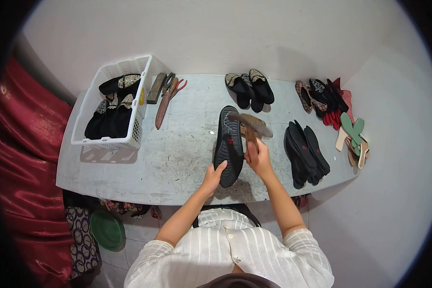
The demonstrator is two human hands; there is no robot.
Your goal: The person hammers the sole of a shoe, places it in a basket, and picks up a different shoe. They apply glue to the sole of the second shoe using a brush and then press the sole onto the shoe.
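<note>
The left hand [212,179] pinches the near end of a black shoe [229,141], sole up, over the bench [177,158]. The right hand [259,159] is curled round a hammer [256,125] beside it. Leftward stands a white basket [137,113] of shoes

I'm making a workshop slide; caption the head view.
The left hand holds a black sole, tread showing, while the right hand grips a hammer.

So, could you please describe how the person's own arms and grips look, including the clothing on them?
The left grip and right grip wear no gloves, and I see no watch. The left arm and right arm are bare up to the short white sleeves, which end around the elbows and have textured stripes. No cables or markings show.
</note>
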